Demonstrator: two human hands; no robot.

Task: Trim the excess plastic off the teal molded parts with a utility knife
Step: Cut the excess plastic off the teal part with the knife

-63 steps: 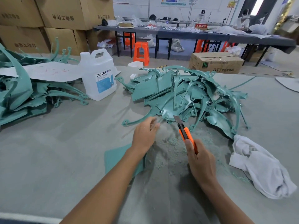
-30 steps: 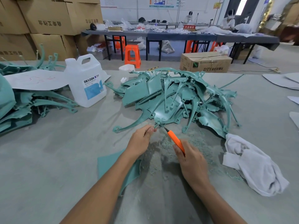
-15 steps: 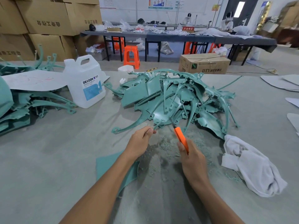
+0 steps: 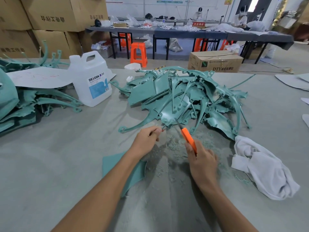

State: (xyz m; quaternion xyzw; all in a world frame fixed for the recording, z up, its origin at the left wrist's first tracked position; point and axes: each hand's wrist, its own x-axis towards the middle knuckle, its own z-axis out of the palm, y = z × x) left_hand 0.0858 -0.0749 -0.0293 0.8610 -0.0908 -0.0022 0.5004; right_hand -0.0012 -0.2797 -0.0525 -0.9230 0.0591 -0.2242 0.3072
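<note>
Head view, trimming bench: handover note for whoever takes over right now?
Left hand: pinches the near edge of the front teal part.
Right hand: grips the utility knife, blade at that same edge.
Pile of teal parts straight ahead; another stack far left; flat teal piece under the left forearm.
Done: shavings on the table show some trimming; count unclear.
Left: finish this edge, then likely the pile.

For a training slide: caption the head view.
Left hand pinches a teal part while right hand holds an orange knife to it.
</note>
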